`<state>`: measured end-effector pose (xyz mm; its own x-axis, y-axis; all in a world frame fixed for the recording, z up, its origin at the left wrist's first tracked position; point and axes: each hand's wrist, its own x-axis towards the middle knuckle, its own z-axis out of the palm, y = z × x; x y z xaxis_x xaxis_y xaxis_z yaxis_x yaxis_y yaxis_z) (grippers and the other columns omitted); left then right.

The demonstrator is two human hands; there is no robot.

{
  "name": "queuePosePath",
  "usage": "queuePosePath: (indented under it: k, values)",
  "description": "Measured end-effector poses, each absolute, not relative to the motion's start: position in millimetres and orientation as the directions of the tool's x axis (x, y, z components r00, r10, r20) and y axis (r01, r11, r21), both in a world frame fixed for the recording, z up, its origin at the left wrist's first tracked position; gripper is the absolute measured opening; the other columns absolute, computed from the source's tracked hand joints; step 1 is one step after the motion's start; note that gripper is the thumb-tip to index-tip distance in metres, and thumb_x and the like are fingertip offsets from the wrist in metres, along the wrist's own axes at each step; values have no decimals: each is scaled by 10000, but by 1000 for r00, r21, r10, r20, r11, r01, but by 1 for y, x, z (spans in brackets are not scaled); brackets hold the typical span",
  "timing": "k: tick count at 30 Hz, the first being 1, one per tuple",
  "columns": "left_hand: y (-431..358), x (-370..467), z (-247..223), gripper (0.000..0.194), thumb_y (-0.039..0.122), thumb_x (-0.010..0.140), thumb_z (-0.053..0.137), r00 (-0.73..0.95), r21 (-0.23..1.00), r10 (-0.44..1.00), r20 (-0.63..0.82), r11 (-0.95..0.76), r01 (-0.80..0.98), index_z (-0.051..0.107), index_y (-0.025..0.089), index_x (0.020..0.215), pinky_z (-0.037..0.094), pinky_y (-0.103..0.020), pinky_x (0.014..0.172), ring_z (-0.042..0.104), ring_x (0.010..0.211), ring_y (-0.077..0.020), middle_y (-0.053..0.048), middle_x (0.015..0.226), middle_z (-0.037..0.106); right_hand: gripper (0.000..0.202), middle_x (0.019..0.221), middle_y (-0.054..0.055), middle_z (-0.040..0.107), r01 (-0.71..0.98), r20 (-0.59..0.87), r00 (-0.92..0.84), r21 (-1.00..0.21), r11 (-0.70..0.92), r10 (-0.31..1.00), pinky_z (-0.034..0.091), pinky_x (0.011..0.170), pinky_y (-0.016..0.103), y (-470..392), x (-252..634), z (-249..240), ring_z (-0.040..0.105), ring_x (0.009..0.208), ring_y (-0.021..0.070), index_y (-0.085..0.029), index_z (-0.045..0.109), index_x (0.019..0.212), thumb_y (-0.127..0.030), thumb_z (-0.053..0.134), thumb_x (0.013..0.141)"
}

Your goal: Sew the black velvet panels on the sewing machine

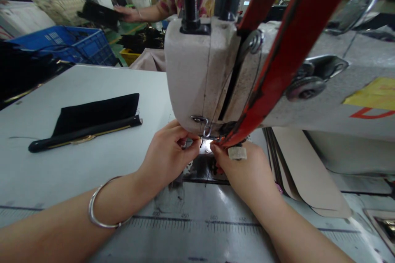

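Observation:
Both of my hands are at the needle area of a white sewing machine, under its head. My left hand, with a silver bangle at the wrist, pinches thumb and forefinger together just left of the lit needle plate. What lies in that pinch is too small to make out. From the right, my right hand reaches in with its fingertips closed together beside the needle; the machine's parts partly hide them. A black fabric piece with a zipper-like gold edge lies on the table to the left.
A red bar slants across the machine head. Beige and dark flat panels lie to the right. The white table has a printed ruler near its front. Beyond stand a blue crate, black pieces and a co-worker's hand holding something black.

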<state>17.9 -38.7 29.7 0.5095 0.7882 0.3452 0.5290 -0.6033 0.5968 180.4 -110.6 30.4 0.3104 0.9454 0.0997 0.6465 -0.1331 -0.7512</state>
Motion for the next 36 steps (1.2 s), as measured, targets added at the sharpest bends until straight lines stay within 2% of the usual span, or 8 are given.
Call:
queuePosePath:
  k: [9,15,24,36]
  values:
    - [-38,19,29,120,141,804,580,500,564,785,367,-615,551,671,204,760,506,-299,706,650,813,-201,-26,820,713,142,570,-9,621,677,90,315,-719,-157,945,331,506,239,-111,180,31,578,546,137,-211,585,608,-153,594,738]
    - [-37,20,28,108,121,789,601,496,570,783,375,-617,543,663,203,755,503,-285,693,645,830,-199,-23,825,706,149,593,-13,637,656,101,303,-743,-130,948,343,512,232,-111,180,31,582,553,128,-210,586,613,-162,603,754]
    - [-37,20,25,87,127,762,617,481,523,775,410,-632,572,656,194,722,465,-254,636,585,669,-163,8,637,601,150,580,-19,632,648,96,298,-751,-128,950,332,493,226,-111,179,31,568,533,115,-207,601,619,-165,618,762]
    - [-37,20,25,79,122,751,607,472,500,795,382,-607,618,632,180,704,419,-244,612,531,620,-143,16,627,569,141,565,-31,625,637,110,286,-764,-103,952,328,490,214,-110,180,28,562,525,103,-207,618,636,-165,624,770]
